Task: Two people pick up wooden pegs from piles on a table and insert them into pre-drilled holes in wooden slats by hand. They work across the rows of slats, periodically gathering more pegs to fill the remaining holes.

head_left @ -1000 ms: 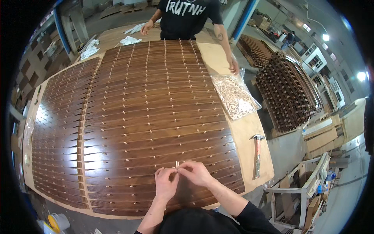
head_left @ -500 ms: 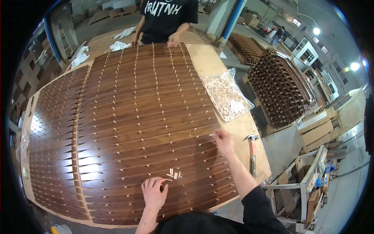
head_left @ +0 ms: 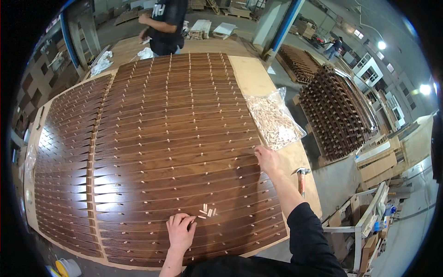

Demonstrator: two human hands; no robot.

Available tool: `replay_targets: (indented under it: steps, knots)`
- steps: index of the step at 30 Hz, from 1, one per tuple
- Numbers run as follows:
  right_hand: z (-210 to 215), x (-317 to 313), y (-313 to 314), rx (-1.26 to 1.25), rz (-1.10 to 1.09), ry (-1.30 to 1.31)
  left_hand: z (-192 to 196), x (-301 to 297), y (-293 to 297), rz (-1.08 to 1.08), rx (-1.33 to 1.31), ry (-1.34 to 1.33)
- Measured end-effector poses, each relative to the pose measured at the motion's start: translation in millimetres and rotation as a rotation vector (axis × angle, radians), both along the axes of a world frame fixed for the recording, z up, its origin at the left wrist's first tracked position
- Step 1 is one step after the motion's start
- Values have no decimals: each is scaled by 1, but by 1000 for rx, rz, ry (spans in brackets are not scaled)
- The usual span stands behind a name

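Long dark-brown wooden boards (head_left: 152, 194) lie side by side, with rows of short pale dowels standing along them. My right hand (head_left: 269, 160) is at their right part, fingertips pinched at a board joint on what looks like a wooden dowel, mostly covered by the fingers. My left hand (head_left: 181, 232) rests low on the boards, its fingers curled toward the thumb; whatever is between them is hidden. Just beyond its fingertips lies a small group of loose dowels (head_left: 210, 212). A clear plastic bag (head_left: 275, 122) full of dowels lies right of the boards.
A hammer (head_left: 301, 181) lies on the pale tabletop (head_left: 249, 74) at the right edge. Beyond the far edge stands a co-worker (head_left: 167, 27). Stacked slatted brown pieces (head_left: 334, 113) stand on the floor to the right, and a white frame rack (head_left: 357, 231) is nearer me.
My right hand has shifted slightly up the boards, nearer the bag. The left hand's fingers have drawn closer to its thumb. The co-worker has turned and moved left, away from the boards' edge.
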State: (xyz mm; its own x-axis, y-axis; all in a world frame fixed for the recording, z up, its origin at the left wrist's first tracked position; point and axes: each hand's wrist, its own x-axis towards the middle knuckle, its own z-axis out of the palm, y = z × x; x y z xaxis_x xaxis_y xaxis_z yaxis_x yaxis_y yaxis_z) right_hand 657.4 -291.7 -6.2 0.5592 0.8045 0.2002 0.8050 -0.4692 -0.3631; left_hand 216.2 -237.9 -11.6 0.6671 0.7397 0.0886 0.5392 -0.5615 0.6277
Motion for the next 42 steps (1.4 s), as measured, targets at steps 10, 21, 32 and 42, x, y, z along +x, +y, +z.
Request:
replay_targets:
  steps: [10,21,32,42]
  knots:
    - [18,-15,16,-187,-32,-61,-7,1,-5,77,27,-60]
    - [19,-139,-40,270,-34,398,-5,-14,-7,407,-445,-536]
    - [-4,-232,-68,67,337,95,12,29,-6,-148,111,16]
    - [10,-232,-57,-62,425,69,-6,14,-4,-231,204,79]
